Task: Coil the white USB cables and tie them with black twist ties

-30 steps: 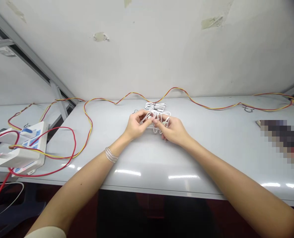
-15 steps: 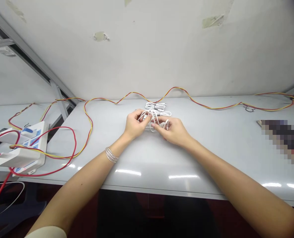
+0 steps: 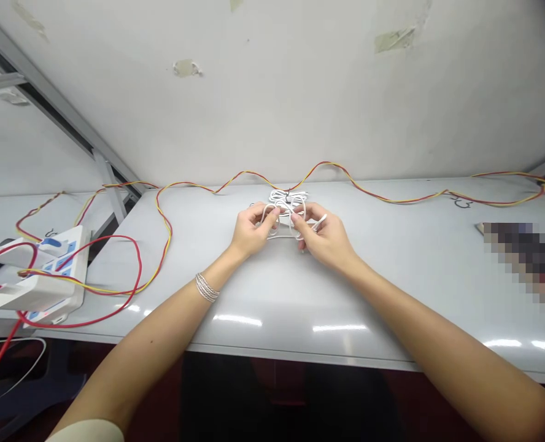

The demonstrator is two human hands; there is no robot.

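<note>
Between my two hands is a loosely looped white cable [image 3: 285, 236], held just above the grey tabletop. My left hand [image 3: 249, 230] is closed, pinching its loops at the left side between thumb and fingers. On the other side my right hand [image 3: 325, 236] grips more loops, thumb against fingers, and a white cable end sticks up beside the forefinger. Just behind my fingertips lies a coiled white cable bundle [image 3: 295, 195] with a dark tie round its middle. Another white bundle in front of it is mostly hidden by my hands.
A white power strip [image 3: 77, 270] with adapters and red cables occupies the table's left end. A twisted red-and-yellow wire [image 3: 254, 174] runs along the wall. Black wire ties [image 3: 462, 204] lie at the back right. A blurred-out item [image 3: 525, 258] lies at the right.
My right hand has opened its loops away from my left hand and turned slightly. The cable is now spread wider between the hands. My left hand has hardly moved.
</note>
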